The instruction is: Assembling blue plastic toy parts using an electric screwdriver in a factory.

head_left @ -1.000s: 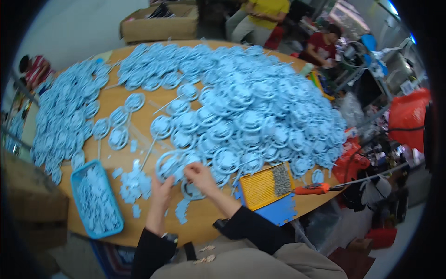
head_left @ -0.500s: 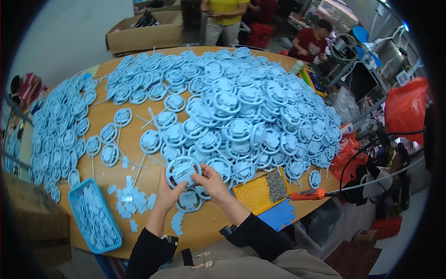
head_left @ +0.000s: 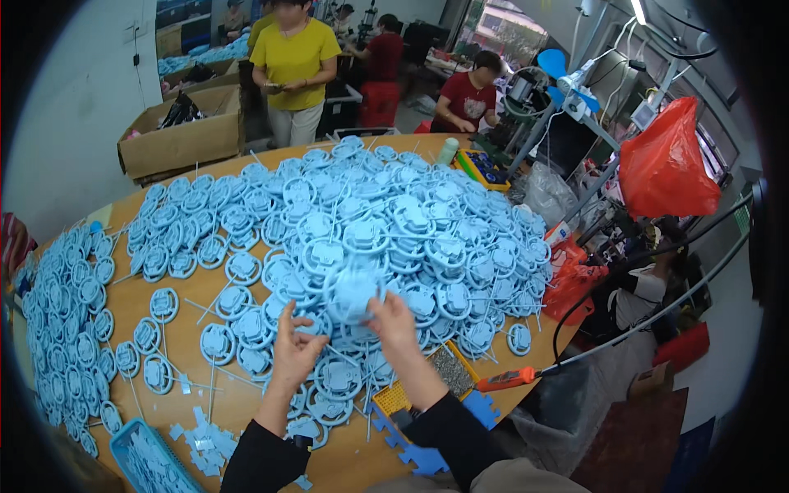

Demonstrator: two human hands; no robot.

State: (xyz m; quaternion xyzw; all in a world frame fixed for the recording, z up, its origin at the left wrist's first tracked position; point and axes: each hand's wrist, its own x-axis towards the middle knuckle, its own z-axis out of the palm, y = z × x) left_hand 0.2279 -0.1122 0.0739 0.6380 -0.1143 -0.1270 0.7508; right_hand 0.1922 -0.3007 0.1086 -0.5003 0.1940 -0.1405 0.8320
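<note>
Up front over the near side of the heap (head_left: 448,238): a light blue round piece (head_left: 353,292), kinda smeared by motion blur, so its finer detail is a lost cause.
Right hand (head_left: 396,324): pinching that round piece at its lower right edge; where exactly each fingertip sits is hard to make out.
Left hand (head_left: 294,353): fingers spread, thumb apart, nothing in its grip afaict. The round piece is up and to the right of it, clear of the fingers. Can't tell if it brushes the ones behind.
Yellow tray (head_left: 393,400): partly covered by the right forearm, on a blue foam mat (head_left: 483,406) that the sleeve half hides.
Orange handle (head_left: 507,379): just right of the tray.
Blue basket (head_left: 117,457): lower left of the worktop (head_left: 130,306), chopped off by the bottom edge.
Flat blue bits (head_left: 205,441): loose beside the basket.
</note>
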